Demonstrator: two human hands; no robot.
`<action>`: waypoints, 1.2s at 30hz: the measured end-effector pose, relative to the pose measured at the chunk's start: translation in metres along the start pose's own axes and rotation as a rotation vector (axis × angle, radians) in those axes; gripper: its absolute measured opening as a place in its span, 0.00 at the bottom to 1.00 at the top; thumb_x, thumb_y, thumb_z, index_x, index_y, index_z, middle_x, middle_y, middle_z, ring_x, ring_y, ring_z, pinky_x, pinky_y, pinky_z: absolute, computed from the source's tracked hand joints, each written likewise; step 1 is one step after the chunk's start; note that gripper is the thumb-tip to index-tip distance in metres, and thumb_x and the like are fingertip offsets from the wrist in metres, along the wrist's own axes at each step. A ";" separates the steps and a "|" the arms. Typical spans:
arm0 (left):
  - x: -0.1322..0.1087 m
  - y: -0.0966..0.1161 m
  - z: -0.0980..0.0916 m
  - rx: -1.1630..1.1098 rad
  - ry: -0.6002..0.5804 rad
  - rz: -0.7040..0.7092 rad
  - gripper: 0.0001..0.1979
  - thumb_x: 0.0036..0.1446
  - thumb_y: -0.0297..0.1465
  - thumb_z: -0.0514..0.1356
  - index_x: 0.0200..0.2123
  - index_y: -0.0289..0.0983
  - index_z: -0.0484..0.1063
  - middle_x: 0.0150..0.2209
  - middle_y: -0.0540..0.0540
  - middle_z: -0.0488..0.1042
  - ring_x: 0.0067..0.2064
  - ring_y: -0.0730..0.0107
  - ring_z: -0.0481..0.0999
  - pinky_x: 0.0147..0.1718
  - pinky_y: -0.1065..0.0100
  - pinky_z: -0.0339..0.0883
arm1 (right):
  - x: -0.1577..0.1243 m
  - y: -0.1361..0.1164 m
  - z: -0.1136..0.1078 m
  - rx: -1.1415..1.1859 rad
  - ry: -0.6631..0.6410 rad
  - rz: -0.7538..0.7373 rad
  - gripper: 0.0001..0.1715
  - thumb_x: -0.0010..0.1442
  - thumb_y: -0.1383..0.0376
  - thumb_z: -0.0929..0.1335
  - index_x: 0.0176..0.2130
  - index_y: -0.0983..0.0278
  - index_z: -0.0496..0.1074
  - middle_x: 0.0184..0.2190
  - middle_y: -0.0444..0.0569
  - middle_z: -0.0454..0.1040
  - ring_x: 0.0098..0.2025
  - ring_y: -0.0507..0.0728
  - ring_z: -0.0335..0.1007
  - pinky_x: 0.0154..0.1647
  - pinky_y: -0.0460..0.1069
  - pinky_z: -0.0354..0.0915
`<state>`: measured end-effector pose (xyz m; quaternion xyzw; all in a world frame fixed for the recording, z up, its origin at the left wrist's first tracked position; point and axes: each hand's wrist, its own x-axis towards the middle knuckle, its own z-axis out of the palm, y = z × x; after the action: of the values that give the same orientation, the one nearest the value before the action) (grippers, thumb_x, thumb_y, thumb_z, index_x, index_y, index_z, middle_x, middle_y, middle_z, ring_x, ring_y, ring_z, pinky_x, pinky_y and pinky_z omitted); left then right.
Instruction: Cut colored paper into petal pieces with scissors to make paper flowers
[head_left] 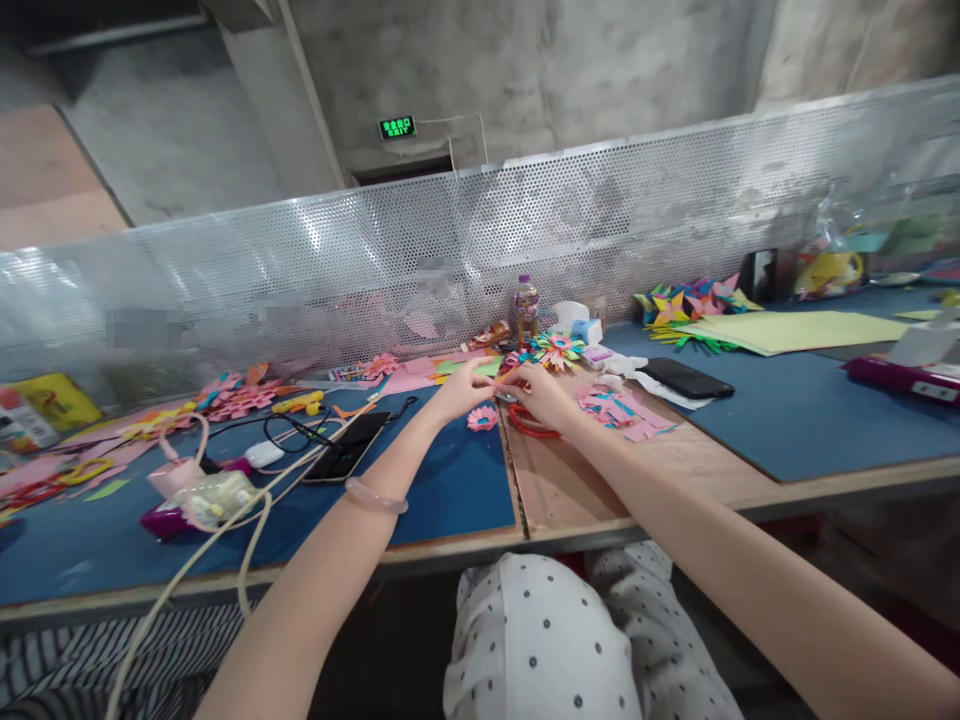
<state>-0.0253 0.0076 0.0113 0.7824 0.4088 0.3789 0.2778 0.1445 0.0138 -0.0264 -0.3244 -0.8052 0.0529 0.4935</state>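
Note:
Over the table's middle, my left hand (463, 392) and my right hand (541, 394) meet with their fingertips pinched together. Between them shows a sliver of orange paper (505, 379), small and partly hidden by the fingers. Red scissors handles (532, 424) lie on the bare wood just under my right hand. A pink paper flower (482, 418) rests on the blue mat below my left hand. To the right of my right hand is a pile of pink and blue paper strips (626, 410).
A bottle (526, 312) and colourful paper flowers (556, 350) stand behind my hands. Phones lie on the left (349, 445) and right (688, 378). Cables (259, 495) trail over the left edge near a purple-based device (199, 505). A perforated metal panel (300, 260) borders the back.

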 end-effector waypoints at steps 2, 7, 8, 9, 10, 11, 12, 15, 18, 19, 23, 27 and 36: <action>0.001 0.000 0.000 -0.015 0.009 0.002 0.29 0.46 0.26 0.60 0.53 0.33 0.59 0.35 0.42 0.76 0.36 0.67 0.74 0.36 0.66 0.66 | 0.000 -0.003 -0.001 0.048 0.014 0.034 0.11 0.56 0.60 0.65 0.30 0.65 0.72 0.29 0.48 0.70 0.33 0.53 0.62 0.37 0.48 0.58; -0.001 0.002 -0.001 -0.097 -0.024 0.013 0.32 0.45 0.30 0.63 0.54 0.33 0.58 0.37 0.40 0.76 0.39 0.63 0.74 0.40 0.63 0.65 | -0.001 -0.007 -0.004 0.139 0.024 0.113 0.09 0.55 0.62 0.65 0.30 0.66 0.71 0.29 0.47 0.69 0.31 0.52 0.62 0.33 0.47 0.59; -0.002 0.002 -0.001 -0.112 -0.032 0.013 0.32 0.44 0.30 0.63 0.54 0.33 0.58 0.37 0.39 0.76 0.39 0.62 0.74 0.40 0.62 0.65 | -0.001 -0.007 -0.004 0.148 0.025 0.121 0.09 0.55 0.62 0.65 0.30 0.66 0.71 0.29 0.47 0.69 0.31 0.51 0.62 0.33 0.47 0.59; -0.002 0.001 -0.001 -0.123 -0.037 0.011 0.33 0.44 0.31 0.64 0.54 0.33 0.58 0.37 0.39 0.76 0.40 0.62 0.74 0.40 0.62 0.65 | -0.001 -0.007 -0.004 0.157 0.025 0.126 0.09 0.55 0.63 0.64 0.30 0.66 0.71 0.29 0.47 0.69 0.31 0.51 0.62 0.33 0.47 0.59; -0.002 0.000 -0.001 -0.129 -0.039 0.006 0.34 0.44 0.31 0.64 0.54 0.33 0.58 0.37 0.39 0.76 0.40 0.61 0.74 0.41 0.62 0.65 | -0.001 -0.007 -0.004 0.166 0.025 0.129 0.09 0.56 0.63 0.64 0.30 0.66 0.70 0.29 0.47 0.69 0.31 0.51 0.62 0.33 0.47 0.59; -0.002 -0.001 -0.001 -0.132 -0.036 0.000 0.34 0.43 0.31 0.65 0.54 0.33 0.58 0.37 0.38 0.76 0.40 0.61 0.74 0.41 0.61 0.65 | -0.002 -0.006 -0.003 0.174 0.025 0.131 0.09 0.56 0.63 0.64 0.30 0.66 0.70 0.29 0.47 0.69 0.31 0.51 0.62 0.33 0.47 0.59; -0.001 -0.002 -0.001 -0.133 -0.029 -0.004 0.34 0.43 0.31 0.65 0.54 0.33 0.59 0.37 0.39 0.76 0.40 0.61 0.75 0.41 0.61 0.65 | -0.002 -0.006 -0.003 0.179 0.025 0.133 0.10 0.56 0.63 0.64 0.30 0.66 0.70 0.29 0.47 0.69 0.31 0.51 0.62 0.33 0.47 0.59; 0.001 -0.006 0.000 -0.130 -0.005 -0.006 0.33 0.42 0.31 0.65 0.53 0.33 0.60 0.37 0.39 0.76 0.39 0.61 0.75 0.41 0.61 0.65 | -0.002 -0.006 -0.002 0.185 0.026 0.143 0.10 0.55 0.62 0.64 0.30 0.66 0.70 0.29 0.47 0.69 0.30 0.51 0.62 0.33 0.47 0.59; 0.001 -0.006 0.001 -0.117 0.003 -0.010 0.33 0.42 0.30 0.65 0.53 0.33 0.59 0.37 0.39 0.76 0.39 0.61 0.75 0.40 0.61 0.65 | -0.003 -0.006 -0.002 0.190 0.026 0.145 0.10 0.55 0.62 0.64 0.29 0.66 0.70 0.29 0.47 0.69 0.30 0.51 0.62 0.33 0.47 0.60; 0.001 -0.006 0.001 -0.113 0.004 -0.012 0.33 0.42 0.30 0.65 0.53 0.33 0.59 0.37 0.39 0.76 0.39 0.60 0.75 0.40 0.61 0.65 | -0.003 -0.007 -0.002 0.188 0.027 0.142 0.10 0.55 0.62 0.64 0.29 0.66 0.70 0.29 0.47 0.69 0.31 0.51 0.62 0.34 0.47 0.60; 0.000 -0.002 0.001 -0.115 0.005 -0.025 0.33 0.42 0.29 0.65 0.53 0.32 0.60 0.38 0.38 0.76 0.41 0.59 0.74 0.41 0.61 0.65 | -0.003 -0.008 -0.003 0.178 0.029 0.143 0.09 0.55 0.63 0.64 0.29 0.66 0.70 0.29 0.47 0.69 0.31 0.51 0.62 0.33 0.47 0.59; 0.000 -0.001 0.001 -0.149 0.006 -0.037 0.33 0.41 0.28 0.65 0.53 0.32 0.61 0.38 0.38 0.75 0.41 0.59 0.74 0.42 0.61 0.64 | -0.002 -0.009 -0.003 0.185 0.037 0.162 0.08 0.54 0.64 0.64 0.29 0.66 0.71 0.29 0.47 0.69 0.30 0.51 0.63 0.33 0.46 0.59; 0.001 0.000 0.003 -0.150 0.026 -0.054 0.31 0.40 0.27 0.65 0.51 0.34 0.64 0.38 0.39 0.76 0.41 0.59 0.74 0.41 0.60 0.65 | -0.002 -0.011 -0.003 0.191 0.054 0.176 0.08 0.54 0.64 0.65 0.29 0.66 0.71 0.28 0.47 0.70 0.31 0.52 0.63 0.34 0.47 0.59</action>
<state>-0.0228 0.0081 0.0100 0.7430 0.4039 0.4110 0.3403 0.1427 0.0032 -0.0216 -0.3464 -0.7513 0.1637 0.5374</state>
